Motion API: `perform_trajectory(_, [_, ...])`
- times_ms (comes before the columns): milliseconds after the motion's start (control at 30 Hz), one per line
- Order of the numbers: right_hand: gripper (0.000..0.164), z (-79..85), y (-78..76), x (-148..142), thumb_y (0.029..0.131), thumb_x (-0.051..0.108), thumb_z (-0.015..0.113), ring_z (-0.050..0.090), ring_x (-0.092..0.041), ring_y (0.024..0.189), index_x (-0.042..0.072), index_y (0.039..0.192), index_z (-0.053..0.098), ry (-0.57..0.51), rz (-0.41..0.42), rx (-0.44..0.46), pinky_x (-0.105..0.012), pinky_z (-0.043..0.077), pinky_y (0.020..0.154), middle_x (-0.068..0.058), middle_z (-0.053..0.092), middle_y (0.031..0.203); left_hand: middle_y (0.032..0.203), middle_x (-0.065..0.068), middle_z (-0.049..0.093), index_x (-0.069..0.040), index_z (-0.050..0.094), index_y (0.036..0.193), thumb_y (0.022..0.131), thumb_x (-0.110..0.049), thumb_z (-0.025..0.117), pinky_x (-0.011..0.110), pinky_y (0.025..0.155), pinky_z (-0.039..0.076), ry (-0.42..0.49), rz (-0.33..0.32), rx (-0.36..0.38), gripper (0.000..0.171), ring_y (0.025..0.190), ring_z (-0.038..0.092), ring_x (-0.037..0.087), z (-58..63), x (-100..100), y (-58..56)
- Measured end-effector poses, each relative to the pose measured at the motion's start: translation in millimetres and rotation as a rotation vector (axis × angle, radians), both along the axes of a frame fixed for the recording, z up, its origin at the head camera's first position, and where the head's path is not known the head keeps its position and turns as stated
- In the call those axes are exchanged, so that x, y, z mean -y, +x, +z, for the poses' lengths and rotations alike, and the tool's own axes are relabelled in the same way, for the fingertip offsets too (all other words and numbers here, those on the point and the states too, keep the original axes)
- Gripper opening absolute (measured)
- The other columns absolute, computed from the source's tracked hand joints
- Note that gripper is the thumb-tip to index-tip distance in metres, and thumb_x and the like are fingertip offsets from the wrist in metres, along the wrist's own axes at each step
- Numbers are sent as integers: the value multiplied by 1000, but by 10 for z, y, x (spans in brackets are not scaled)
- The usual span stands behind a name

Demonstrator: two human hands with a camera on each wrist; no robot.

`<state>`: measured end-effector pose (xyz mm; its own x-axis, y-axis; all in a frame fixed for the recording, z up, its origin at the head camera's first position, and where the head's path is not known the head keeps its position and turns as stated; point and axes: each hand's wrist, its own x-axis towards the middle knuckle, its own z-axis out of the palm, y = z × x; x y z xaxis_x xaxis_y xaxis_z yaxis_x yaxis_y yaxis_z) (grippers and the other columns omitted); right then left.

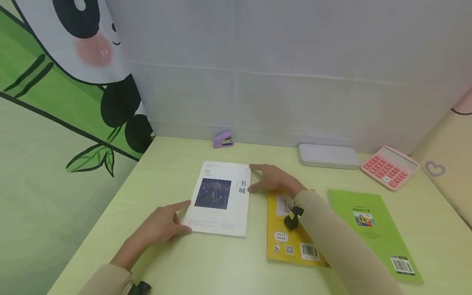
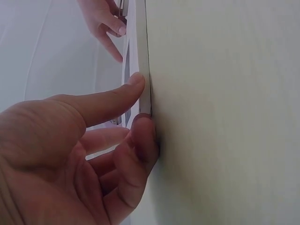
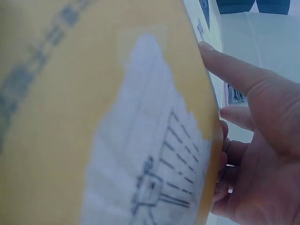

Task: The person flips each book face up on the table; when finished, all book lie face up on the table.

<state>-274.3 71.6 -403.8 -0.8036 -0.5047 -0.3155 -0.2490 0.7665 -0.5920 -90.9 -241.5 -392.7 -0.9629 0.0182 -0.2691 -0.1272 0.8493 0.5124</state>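
A white book (image 1: pixel 221 221) with a dark picture on its cover lies flat on the table between the two hands. At its lower left corner, the left hand (image 1: pixel 162 223) grips it with thumb and fingers. The left wrist view shows the thumb (image 2: pixel 115 101) on the book's edge (image 2: pixel 143 61) and curled fingers beside the corner. On the opposite side, the right hand (image 1: pixel 274 180) touches the upper right edge with an extended index finger and thumb. A yellow book (image 1: pixel 274 246) lies below the right wrist and fills much of the right wrist view.
A green book (image 1: pixel 372 241) lies on the right, partly beneath the right sleeve. Along the back stand a purple stapler (image 1: pixel 223 140), a pale flat case (image 1: pixel 328 155) and a pink calculator (image 1: pixel 390 168). Behind the table (image 1: pixel 158 164) hangs a pale cloth (image 1: pixel 276 102).
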Motion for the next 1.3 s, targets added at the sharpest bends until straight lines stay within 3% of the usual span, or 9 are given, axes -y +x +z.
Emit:
perform_trajectory(233, [90, -3, -53, 10, 93, 43, 80, 44, -36, 145, 29, 167, 32, 14, 6, -24, -53, 26, 129, -10, 32, 173, 72, 5, 61, -3, 44, 160, 87, -20, 88, 31, 58, 43, 17, 11, 22, 87, 57, 55, 17, 0, 26, -73])
perform_trajectory(567, [91, -13, -133, 27, 92, 43, 81, 44, -36, 144, 32, 167, 32, 20, -16, 10, -54, 26, 129, -10, 29, 174, 76, 7, 61, -4, 42, 161, 88, -21, 86, 31, 59, 43, 4, 23, 42, 87, 60, 56, 18, 37, 12, -126])
perform_trajectory(833, [92, 2, -188, 45, 91, 43, 81, 26, -39, 160, 28, 168, 32, 24, 0, -6, -59, 19, 130, -11, 28, 174, 77, 8, 61, -5, 41, 162, 89, -21, 86, 31, 60, 44, 8, 29, 57, 87, 61, 56, 19, 32, 34, -177])
perform_trajectory(1300, [94, -33, -227, 56, 89, 46, 83, 26, -38, 161, 30, 167, 33, 33, -26, -15, -60, 19, 130, -10, 30, 174, 78, 9, 59, -5, 41, 162, 89, -19, 86, 30, 58, 43, 31, 25, 56, 87, 62, 54, 19, 11, 64, -223])
